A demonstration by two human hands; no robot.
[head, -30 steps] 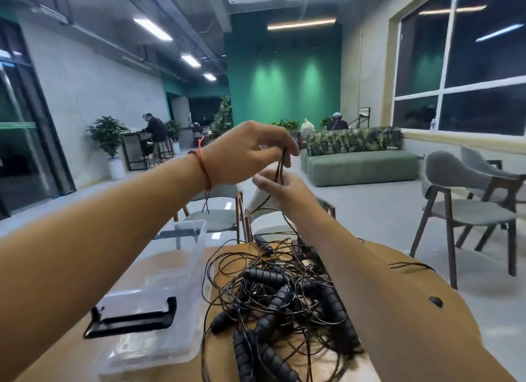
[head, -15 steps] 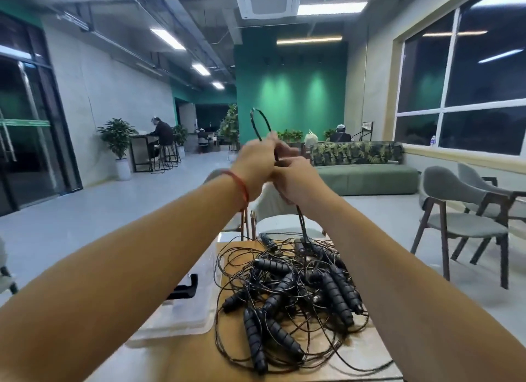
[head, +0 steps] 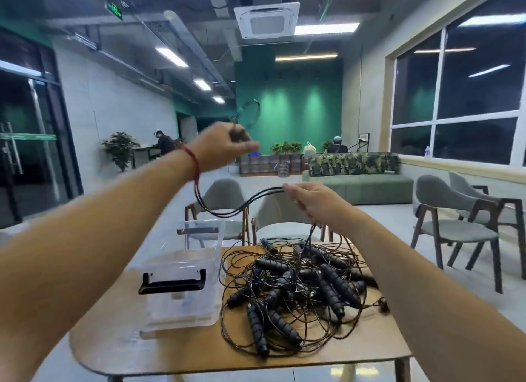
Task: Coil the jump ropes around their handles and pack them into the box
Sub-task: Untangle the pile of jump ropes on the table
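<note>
The left hand [head: 225,146] had lifted away from the right hand [head: 310,199], doubled rope [head: 225,214] sagging between. On the table [head: 170,350], tangled jump ropes [head: 301,285] lay beside the clear box [head: 182,265]; beyond, both hands' fingers pinched that rope.

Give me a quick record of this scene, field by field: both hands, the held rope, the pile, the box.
left hand: raised, grips the held rope
right hand: lower, pinches the same rope
held rope: doubled, sags between the hands
pile: tangled jump ropes on the table
box: clear, left of pile, no rope visible inside
</note>
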